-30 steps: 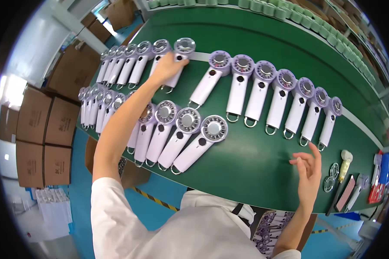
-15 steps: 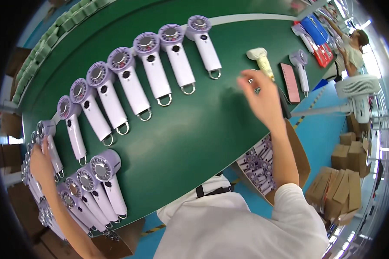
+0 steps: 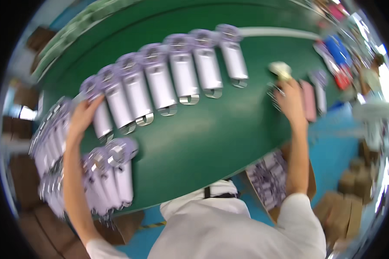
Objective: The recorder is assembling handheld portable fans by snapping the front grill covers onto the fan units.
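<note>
Several white-and-lilac handheld fans, each with a metal loop at its handle end, lie in a slanting row on the green table. My left hand (image 3: 83, 115) is closed on the leftmost fan (image 3: 102, 120) of this row, just below its round head. On the right, my right hand (image 3: 291, 102) is lowered beside some shiny metal pieces (image 3: 274, 94), near a pale yellow wrapped object (image 3: 281, 69). Motion blur smears its fingers, so I cannot make out whether they hold anything.
More fans (image 3: 120, 172) stand grouped at the near left and far left. A pink flat case (image 3: 308, 101) and another fan (image 3: 320, 90) lie right of my right hand. Below the table edge is a carton of fans (image 3: 268, 179). A person (image 3: 371, 77) is at the far right.
My left hand has moved from a fan in the far-left group to the leftmost fan of the row. My right hand has come down to the metal pieces. The whole view has shifted and blurred.
</note>
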The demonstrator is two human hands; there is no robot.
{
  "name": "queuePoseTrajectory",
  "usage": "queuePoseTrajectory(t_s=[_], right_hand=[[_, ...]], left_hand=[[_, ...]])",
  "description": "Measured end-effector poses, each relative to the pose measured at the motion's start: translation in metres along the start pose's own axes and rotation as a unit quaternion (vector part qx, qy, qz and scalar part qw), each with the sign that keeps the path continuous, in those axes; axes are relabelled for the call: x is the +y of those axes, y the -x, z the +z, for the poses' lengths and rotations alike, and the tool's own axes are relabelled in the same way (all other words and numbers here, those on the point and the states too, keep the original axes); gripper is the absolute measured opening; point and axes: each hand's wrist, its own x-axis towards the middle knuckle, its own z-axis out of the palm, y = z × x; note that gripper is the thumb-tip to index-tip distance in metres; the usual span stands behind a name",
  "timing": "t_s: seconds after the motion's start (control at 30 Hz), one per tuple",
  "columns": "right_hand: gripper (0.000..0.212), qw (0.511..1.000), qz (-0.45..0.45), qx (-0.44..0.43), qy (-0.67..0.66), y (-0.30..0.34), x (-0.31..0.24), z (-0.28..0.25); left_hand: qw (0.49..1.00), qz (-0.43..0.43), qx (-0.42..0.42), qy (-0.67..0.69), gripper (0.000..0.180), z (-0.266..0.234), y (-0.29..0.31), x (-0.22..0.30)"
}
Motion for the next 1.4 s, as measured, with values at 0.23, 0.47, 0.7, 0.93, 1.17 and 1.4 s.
queuePoseTrajectory(t_s=[0.23,0.47,0.7,0.93,1.17,1.4], right_hand=[[0.018,0.978,0.096,-0.015,-0.182,-0.007,-0.006,-0.013],[0.015,0.914,0.085,-0.048,-0.394,0.018,-0.061,-0.028],[0.011,0.869,-0.052,-0.222,-0.439,0.041,-0.149,-0.009],[0.026,0.891,-0.065,-0.098,-0.438,0.025,-0.176,-0.025],[0.070,0.751,0.036,-0.246,-0.611,0.020,-0.197,-0.044],[0.066,0.653,0.125,-0.285,-0.690,0.025,-0.217,-0.038]], left_hand=[[0.970,0.017,0.087,0.227,0.054,0.013,-0.007,0.007],[0.931,0.109,0.184,0.296,0.046,-0.020,0.055,0.061],[0.895,0.097,0.010,0.434,0.038,0.037,0.127,0.123],[0.849,0.037,-0.155,0.504,0.044,0.122,0.159,0.129],[0.831,0.043,-0.193,0.520,0.044,0.159,0.156,0.125],[0.827,0.031,-0.145,0.542,0.043,0.165,0.160,0.120]])
